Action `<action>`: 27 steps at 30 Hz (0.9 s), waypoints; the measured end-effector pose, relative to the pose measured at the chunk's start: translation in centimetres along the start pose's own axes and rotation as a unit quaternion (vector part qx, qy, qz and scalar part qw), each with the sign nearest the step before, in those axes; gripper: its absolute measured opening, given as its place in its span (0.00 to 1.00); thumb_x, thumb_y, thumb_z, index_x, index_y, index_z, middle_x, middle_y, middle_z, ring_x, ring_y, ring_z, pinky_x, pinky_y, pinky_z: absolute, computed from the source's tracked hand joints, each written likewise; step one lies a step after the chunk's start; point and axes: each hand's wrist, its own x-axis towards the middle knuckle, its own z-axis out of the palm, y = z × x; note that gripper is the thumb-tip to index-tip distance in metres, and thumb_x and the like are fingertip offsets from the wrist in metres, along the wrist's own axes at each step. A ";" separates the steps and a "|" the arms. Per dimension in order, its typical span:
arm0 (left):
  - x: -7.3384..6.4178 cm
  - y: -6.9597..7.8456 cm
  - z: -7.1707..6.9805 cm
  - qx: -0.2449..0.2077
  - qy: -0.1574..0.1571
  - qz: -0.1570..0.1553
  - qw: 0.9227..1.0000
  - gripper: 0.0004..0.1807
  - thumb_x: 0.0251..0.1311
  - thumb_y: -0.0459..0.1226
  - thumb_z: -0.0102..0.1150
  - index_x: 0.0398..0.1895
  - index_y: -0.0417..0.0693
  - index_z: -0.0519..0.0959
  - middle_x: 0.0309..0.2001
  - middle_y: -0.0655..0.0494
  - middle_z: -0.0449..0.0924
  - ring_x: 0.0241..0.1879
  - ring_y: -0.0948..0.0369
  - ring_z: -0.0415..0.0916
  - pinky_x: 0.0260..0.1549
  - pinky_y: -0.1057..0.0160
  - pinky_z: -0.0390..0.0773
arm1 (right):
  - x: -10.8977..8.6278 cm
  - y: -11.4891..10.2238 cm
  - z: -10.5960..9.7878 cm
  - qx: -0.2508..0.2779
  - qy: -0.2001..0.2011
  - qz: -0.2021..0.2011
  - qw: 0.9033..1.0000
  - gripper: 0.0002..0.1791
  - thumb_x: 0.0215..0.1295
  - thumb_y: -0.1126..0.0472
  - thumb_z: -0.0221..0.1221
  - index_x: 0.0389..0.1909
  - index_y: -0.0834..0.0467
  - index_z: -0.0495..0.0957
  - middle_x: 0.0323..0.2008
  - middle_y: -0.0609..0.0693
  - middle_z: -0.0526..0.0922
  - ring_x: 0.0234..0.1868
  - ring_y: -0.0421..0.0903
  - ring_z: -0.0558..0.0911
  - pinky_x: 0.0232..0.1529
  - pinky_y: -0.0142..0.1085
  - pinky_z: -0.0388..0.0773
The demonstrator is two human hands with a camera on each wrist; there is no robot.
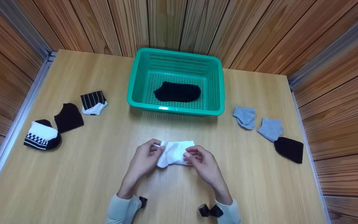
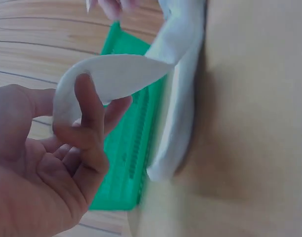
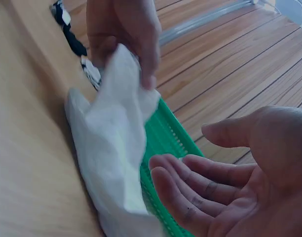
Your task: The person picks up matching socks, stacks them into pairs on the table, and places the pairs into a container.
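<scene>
White socks [image 1: 175, 153] lie on the table in front of me; whether it is one or a stacked pair I cannot tell. My left hand [image 1: 146, 157] pinches a raised end of the white fabric between thumb and fingers. In the left wrist view that lifted end [image 2: 116, 76] arches above a lower layer still on the table. My right hand [image 1: 205, 165] hovers at the right edge of the white fabric. The right wrist view shows its fingers [image 3: 190, 197] loosely bent and the thumb apart, with nothing between them.
Behind the white fabric stands a green basket [image 1: 176, 111] with black socks [image 1: 179, 92] inside. To the left lie a striped sock [image 1: 93, 101], a dark sock [image 1: 69, 118] and a checkered one [image 1: 42, 135]. Grey socks [image 1: 245, 117] and a black sock [image 1: 289, 150] lie right. Wood-patterned walls enclose the table.
</scene>
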 end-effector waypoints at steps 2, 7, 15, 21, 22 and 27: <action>-0.1 0.2 0.5 -0.019 -0.015 0.008 1.000 0.10 0.74 0.37 0.59 0.51 0.40 0.82 0.41 0.46 0.91 0.38 0.58 0.90 0.38 0.67 0.85 | 0.2 0.1 0.3 0.021 -0.017 0.009 1.000 0.24 0.77 0.53 0.61 0.61 0.68 0.75 0.53 0.64 0.86 0.54 0.56 0.88 0.56 0.45 0.86; -0.1 0.3 1.7 -0.041 -0.059 0.009 0.997 0.11 0.77 0.40 0.57 0.54 0.44 0.80 0.45 0.49 0.91 0.43 0.58 0.90 0.42 0.64 0.86 | 0.6 0.5 0.8 0.051 -0.044 0.045 0.997 0.29 0.80 0.49 0.56 0.70 0.65 0.68 0.60 0.64 0.84 0.61 0.56 0.86 0.63 0.46 0.83; -0.3 0.6 3.8 -0.018 -0.101 0.014 0.995 0.12 0.79 0.43 0.54 0.57 0.51 0.80 0.46 0.53 0.90 0.42 0.53 0.88 0.38 0.65 0.81 | 1.1 1.1 1.2 0.021 -0.036 0.085 0.995 0.36 0.79 0.41 0.55 0.76 0.59 0.64 0.69 0.61 0.80 0.72 0.55 0.78 0.71 0.47 0.74; -0.5 0.8 4.0 -0.010 -0.107 0.040 0.993 0.15 0.82 0.40 0.46 0.60 0.52 0.81 0.39 0.52 0.87 0.33 0.51 0.82 0.30 0.69 0.74 | 1.2 1.4 0.7 0.057 -0.037 0.083 0.994 0.39 0.73 0.47 0.65 0.77 0.59 0.62 0.68 0.60 0.79 0.67 0.52 0.82 0.64 0.37 0.79; -0.5 0.8 4.0 -0.016 -0.101 0.045 0.994 0.15 0.82 0.40 0.47 0.59 0.51 0.81 0.41 0.51 0.87 0.33 0.52 0.81 0.32 0.69 0.75 | 1.1 1.3 0.6 0.065 -0.033 0.079 0.994 0.38 0.72 0.50 0.66 0.76 0.59 0.63 0.68 0.60 0.80 0.66 0.51 0.82 0.62 0.34 0.79; -0.2 0.5 3.5 -0.039 -0.040 0.043 0.997 0.13 0.80 0.42 0.53 0.57 0.51 0.82 0.48 0.53 0.86 0.43 0.56 0.82 0.42 0.67 0.81 | 0.4 -0.1 0.1 0.089 -0.004 0.058 0.994 0.29 0.73 0.65 0.63 0.72 0.62 0.68 0.67 0.60 0.78 0.64 0.47 0.80 0.57 0.29 0.80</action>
